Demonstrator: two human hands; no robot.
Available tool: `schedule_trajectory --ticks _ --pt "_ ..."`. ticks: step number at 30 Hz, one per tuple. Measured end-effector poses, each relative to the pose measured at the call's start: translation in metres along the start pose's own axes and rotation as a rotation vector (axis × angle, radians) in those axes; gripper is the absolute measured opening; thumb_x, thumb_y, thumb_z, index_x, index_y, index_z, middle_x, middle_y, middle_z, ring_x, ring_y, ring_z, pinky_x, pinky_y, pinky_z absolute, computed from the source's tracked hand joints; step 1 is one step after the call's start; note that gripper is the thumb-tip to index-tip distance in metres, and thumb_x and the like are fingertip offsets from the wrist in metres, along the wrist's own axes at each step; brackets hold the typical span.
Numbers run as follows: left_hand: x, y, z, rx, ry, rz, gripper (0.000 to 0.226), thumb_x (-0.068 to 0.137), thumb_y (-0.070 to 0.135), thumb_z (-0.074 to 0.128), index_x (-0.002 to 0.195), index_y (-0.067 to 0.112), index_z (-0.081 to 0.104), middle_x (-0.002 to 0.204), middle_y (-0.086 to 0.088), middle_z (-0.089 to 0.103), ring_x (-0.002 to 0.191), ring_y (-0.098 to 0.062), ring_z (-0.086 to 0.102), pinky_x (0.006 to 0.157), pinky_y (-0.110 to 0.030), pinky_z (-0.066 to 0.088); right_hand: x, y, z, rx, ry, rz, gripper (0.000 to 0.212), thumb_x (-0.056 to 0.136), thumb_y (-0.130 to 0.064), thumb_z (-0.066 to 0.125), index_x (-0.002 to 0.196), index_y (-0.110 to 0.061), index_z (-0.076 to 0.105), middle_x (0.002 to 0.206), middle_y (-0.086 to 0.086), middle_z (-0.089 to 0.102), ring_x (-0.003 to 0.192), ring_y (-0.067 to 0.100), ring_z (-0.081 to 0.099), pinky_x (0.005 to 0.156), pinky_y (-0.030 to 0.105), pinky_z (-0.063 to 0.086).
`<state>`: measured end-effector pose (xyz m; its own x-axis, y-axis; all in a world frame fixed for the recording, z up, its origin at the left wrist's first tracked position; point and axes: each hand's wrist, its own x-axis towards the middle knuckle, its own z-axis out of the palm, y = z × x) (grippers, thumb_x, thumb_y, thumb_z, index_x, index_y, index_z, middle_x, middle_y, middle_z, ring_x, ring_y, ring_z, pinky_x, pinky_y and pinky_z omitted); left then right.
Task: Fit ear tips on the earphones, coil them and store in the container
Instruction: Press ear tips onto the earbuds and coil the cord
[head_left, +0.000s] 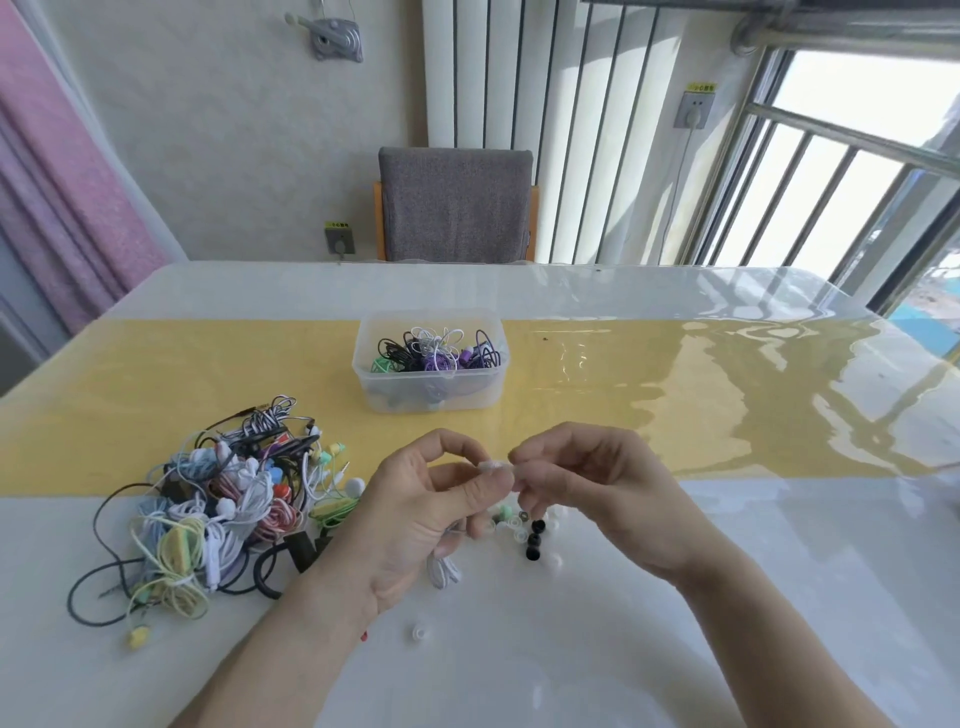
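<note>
Behind the glossy white table (675, 597) stands a grey chair (455, 205).

Tiny white earbud (491, 466) between fingertips, blurred; its ear tip indistinguishable, cable mostly hidden.

Two hands: left hand (415, 514), right hand (597, 499). One clear container (431, 392) at centre. One tangled earphone pile (218, 509) at left, too knotted to count. Three black ear tips (533, 540), one lone clear ear tip (417, 631). One grey chair (456, 202) at top.
</note>
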<state>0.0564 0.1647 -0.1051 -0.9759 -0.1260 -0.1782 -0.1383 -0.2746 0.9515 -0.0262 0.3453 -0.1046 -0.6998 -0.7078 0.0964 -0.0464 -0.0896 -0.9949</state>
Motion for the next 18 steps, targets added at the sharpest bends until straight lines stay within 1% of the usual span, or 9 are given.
schedule_trajectory --ticks 2,5,6,9,13,16,18 --pt "0.0 0.0 0.0 0.039 0.031 0.05 0.036 0.065 0.019 0.081 0.092 0.008 0.059 0.069 -0.009 0.063 0.046 -0.016 0.047 0.036 -0.017 0.025 0.002 0.005 0.008 0.041 0.026 -0.032 0.013 0.089 -0.013 0.067 0.095 -0.005 0.074 0.081 0.008 0.072 0.072 0.018 0.065 0.07 0.028 0.054" --pt "0.001 0.0 0.0 0.065 0.065 0.108 0.034 0.065 0.022 0.082 0.09 0.009 0.063 0.073 -0.012 0.065 0.046 -0.018 0.047 0.038 -0.017 0.026 0.004 0.008 0.014 0.027 0.102 -0.071 0.018 0.089 -0.016 0.064 0.098 -0.003 0.072 0.076 -0.004 0.07 0.067 0.014 0.058 0.067 0.027 0.051" --pt "0.0 0.001 0.001 0.064 0.068 0.122 0.033 0.066 0.023 0.081 0.09 0.01 0.064 0.074 -0.012 0.065 0.046 -0.019 0.047 0.038 -0.018 0.026 0.004 0.009 0.016 0.026 0.107 -0.075 0.019 0.09 -0.017 0.064 0.099 -0.002 0.072 0.076 -0.005 0.07 0.067 0.015 0.057 0.066 0.026 0.05" --pt "-0.001 0.0 0.002 0.051 0.071 0.143 0.03 0.065 0.026 0.08 0.089 0.013 0.068 0.072 -0.013 0.064 0.045 -0.019 0.048 0.038 -0.018 0.027 0.005 0.012 0.018 0.051 0.096 -0.071 0.02 0.09 -0.02 0.068 0.099 -0.001 0.072 0.081 0.003 0.07 0.07 0.018 0.058 0.067 0.026 0.05" --pt "0.001 -0.001 0.0 0.076 0.107 0.193 0.024 0.061 0.031 0.081 0.08 0.017 0.074 0.07 -0.011 0.067 0.042 -0.019 0.051 0.039 -0.019 0.028 0.005 0.013 0.019 0.09 0.083 -0.067 0.02 0.089 -0.018 0.068 0.099 -0.001 0.072 0.084 0.009 0.069 0.074 0.022 0.061 0.072 0.03 0.051" --pt "0.0 -0.002 0.0 0.109 0.101 0.226 0.028 0.065 0.03 0.079 0.085 0.011 0.074 0.059 -0.008 0.063 0.038 -0.014 0.046 0.04 -0.019 0.031 0.005 0.013 0.02 0.098 0.081 -0.066 0.019 0.09 -0.016 0.069 0.098 0.001 0.071 0.079 0.011 0.068 0.074 0.023 0.062 0.074 0.031 0.052" --pt "0.0 -0.002 0.0 0.108 0.081 0.221 0.026 0.071 0.033 0.075 0.088 0.013 0.076 0.06 -0.012 0.061 0.041 -0.02 0.041 0.041 -0.019 0.032 0.004 0.013 0.02 0.084 0.103 -0.081 0.019 0.091 -0.014 0.068 0.099 0.003 0.07 0.081 0.013 0.07 0.073 0.023 0.062 0.073 0.031 0.053"
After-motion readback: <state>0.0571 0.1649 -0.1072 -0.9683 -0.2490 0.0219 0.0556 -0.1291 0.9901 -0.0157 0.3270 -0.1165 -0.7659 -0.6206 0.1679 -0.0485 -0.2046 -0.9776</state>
